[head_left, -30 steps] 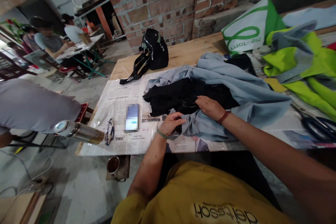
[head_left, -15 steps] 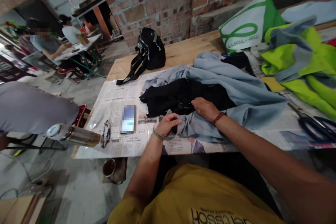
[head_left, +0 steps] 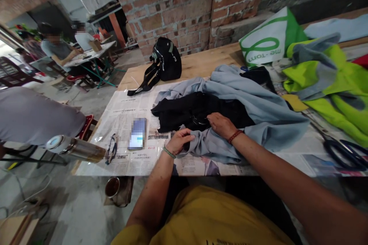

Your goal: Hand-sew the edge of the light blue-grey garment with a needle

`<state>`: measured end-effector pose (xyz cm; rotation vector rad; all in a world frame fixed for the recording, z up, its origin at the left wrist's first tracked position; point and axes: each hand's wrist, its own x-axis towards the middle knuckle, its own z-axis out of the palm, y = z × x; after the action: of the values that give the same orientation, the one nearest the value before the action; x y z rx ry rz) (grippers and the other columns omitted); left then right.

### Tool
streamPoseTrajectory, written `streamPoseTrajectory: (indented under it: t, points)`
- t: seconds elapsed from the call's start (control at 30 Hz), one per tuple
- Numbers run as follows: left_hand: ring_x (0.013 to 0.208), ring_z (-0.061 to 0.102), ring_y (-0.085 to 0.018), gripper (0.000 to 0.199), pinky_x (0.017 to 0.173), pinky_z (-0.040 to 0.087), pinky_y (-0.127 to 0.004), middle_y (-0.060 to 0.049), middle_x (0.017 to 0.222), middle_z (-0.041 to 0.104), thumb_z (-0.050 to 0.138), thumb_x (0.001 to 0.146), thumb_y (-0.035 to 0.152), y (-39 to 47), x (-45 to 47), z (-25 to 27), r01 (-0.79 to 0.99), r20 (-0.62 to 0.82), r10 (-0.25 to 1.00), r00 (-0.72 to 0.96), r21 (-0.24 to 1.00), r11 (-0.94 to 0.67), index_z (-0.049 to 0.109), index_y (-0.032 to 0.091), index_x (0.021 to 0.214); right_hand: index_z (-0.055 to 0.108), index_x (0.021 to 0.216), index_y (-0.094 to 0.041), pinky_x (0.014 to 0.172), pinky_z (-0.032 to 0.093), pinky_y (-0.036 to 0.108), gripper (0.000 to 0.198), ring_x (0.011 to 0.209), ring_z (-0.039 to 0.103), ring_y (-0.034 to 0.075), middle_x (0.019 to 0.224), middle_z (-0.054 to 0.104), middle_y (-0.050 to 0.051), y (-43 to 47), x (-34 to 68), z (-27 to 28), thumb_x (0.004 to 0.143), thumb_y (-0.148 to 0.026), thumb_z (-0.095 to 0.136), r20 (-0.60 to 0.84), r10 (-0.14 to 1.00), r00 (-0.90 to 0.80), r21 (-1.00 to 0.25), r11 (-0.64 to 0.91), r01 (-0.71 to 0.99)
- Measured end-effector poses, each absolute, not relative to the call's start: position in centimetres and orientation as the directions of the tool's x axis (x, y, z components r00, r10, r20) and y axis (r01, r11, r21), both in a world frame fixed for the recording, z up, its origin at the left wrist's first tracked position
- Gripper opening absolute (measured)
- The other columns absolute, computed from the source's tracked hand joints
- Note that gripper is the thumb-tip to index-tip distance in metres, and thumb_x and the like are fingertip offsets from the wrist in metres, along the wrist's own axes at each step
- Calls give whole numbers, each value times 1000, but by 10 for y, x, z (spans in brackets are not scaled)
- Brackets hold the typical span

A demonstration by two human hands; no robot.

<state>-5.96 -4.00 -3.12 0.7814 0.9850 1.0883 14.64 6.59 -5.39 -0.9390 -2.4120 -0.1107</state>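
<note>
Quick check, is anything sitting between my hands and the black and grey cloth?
Nothing visible is. Your left hand pinches the grey cloth at its near edge, and your right hand has its fingertips at the black cloth. The phone and scissors lie off to either side.

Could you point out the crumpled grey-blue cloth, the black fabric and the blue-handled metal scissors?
Crumpled grey-blue cloth (head_left: 260,101), head view: upper right folds.
Black fabric (head_left: 192,110), head view: middle.
Blue-handled metal scissors (head_left: 328,143), head view: handle near blades.
</note>
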Motion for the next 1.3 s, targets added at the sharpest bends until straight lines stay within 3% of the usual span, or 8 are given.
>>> streamPoseTrajectory:
  t: [0.53,0.87,1.0,1.13,1.23,1.3]
  points:
    - [59,54,-7,34,62,40,-22,3,66,61,83,53,30,-42,-62,-32,-354,-236,959,158,893,278,63,11,74,59,86,-17,74,47,28,18,85,58,19,83,65,8,64,144,-53,87,-13,42,528,592,-609,-95,754,650]
    - [55,52,-6,33,58,38,-21,3,64,60,81,56,31,-42,-66,-35,-317,-242,955,171,905,285,62,12,75,60,92,-17,78,48,31,20,88,59,20,88,66,9,67,145,-59,88,-17,40,531,625,-573,-190,746,638]
    - [53,51,-6,35,56,37,-21,4,62,59,81,56,33,-43,-68,-35,-311,-242,952,187,905,292,62,12,77,61,90,-18,79,49,33,20,86,60,20,87,67,8,68,143,-58,88,-21,41,555,652,-517,-301,737,605]
    - [54,53,-7,35,57,39,-22,3,62,60,82,55,33,-44,-72,-36,-343,-224,955,196,897,281,63,12,77,62,85,-19,74,52,33,17,79,63,18,82,68,5,67,139,-47,85,-27,47,537,788,-300,-591,605,533]
    - [57,55,-8,34,60,42,-23,2,66,63,83,54,30,-45,-74,-36,-383,-216,955,204,880,281,64,12,76,62,87,-20,65,54,30,18,71,64,16,78,67,3,62,133,-28,84,-33,50,441,891,-111,-835,453,312]
    - [58,56,-9,34,61,42,-24,1,67,64,83,53,28,-46,-76,-36,-401,-210,955,210,872,280,65,12,77,63,91,-20,55,53,27,22,63,63,14,76,66,2,55,130,-14,83,-37,52,387,918,-91,-898,397,190]
